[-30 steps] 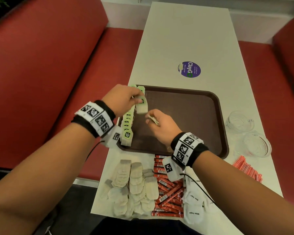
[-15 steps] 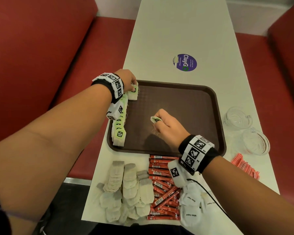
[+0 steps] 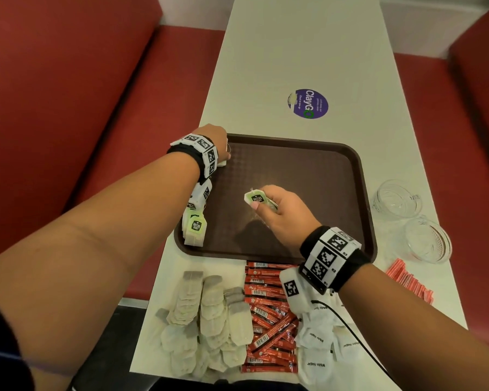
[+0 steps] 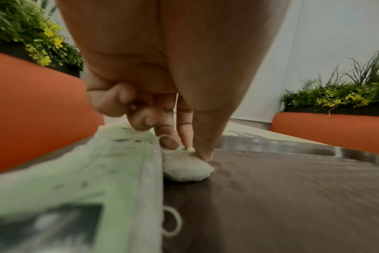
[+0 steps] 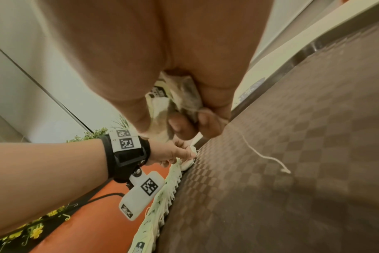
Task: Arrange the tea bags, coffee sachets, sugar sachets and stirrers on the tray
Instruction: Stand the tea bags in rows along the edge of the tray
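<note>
A brown tray [image 3: 294, 165] lies on the white table. A row of green-tagged tea bags [image 3: 195, 227] lines its left edge. At the row's far end my left hand [image 3: 219, 148] pinches the top of one tea bag [image 4: 186, 166], which lies on the tray floor beside the row [image 4: 110, 171]. My right hand [image 3: 268, 204] hovers over the tray's middle and grips a small bunch of tea bags [image 5: 173, 102] with a green tag [image 3: 256, 198] sticking out; a string [image 5: 260, 154] dangles from them.
In front of the tray lie a pile of loose tea bags [image 3: 209, 320], red coffee sachets [image 3: 268, 320] and white sugar sachets [image 3: 322, 342]. Orange-red sticks [image 3: 407, 280] and two glass bowls [image 3: 398, 198] sit at the right. Red benches flank the table.
My left hand carried a tea bag from the tray's middle left to the far left corner and set it down at the end of the row. The right hand stayed over the tray's middle.
</note>
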Tool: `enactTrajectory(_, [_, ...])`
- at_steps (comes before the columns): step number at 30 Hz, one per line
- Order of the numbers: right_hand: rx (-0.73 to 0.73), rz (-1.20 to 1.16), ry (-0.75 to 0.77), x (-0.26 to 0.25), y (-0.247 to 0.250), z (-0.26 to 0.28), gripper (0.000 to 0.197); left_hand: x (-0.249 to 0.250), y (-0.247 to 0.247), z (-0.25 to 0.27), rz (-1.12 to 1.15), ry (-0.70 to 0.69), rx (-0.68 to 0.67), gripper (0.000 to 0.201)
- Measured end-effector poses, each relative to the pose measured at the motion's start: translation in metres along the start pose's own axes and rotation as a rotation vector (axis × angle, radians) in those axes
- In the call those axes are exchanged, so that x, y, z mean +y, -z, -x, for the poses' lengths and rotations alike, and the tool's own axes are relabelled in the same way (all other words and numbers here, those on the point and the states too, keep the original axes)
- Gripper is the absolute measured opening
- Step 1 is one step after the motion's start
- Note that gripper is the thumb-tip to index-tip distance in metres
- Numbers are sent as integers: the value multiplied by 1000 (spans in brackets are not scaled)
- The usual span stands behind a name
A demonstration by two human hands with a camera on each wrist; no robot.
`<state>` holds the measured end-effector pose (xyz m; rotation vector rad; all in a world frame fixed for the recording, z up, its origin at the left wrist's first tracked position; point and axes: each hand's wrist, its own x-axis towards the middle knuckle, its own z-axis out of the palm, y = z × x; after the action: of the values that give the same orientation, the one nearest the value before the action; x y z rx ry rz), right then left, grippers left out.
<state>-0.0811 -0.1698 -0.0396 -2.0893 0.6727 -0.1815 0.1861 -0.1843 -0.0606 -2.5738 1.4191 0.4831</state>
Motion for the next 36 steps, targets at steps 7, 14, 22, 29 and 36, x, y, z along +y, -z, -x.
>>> enactTrajectory(7, [50, -53, -55, -1, 3, -4, 12, 5, 23, 29, 148, -85, 83, 27])
enactTrajectory(14, [95, -222, -87, -7, 3, -15, 10, 17, 44, 124, 538, -433, 28, 25])
enactTrajectory(22, [73, -162, -95, -6, -6, -16, 21, 11, 13, 144, 593, -514, 177, 3])
enactTrajectory(29, [59, -141, -88, -3, -1, -17, 13, 2, 17, 133, 645, -344, 304, 5])
enactTrajectory(36, [59, -220, -134, -2, 6, -11, 3, -28, 37, 80, 273, -97, 175, 16])
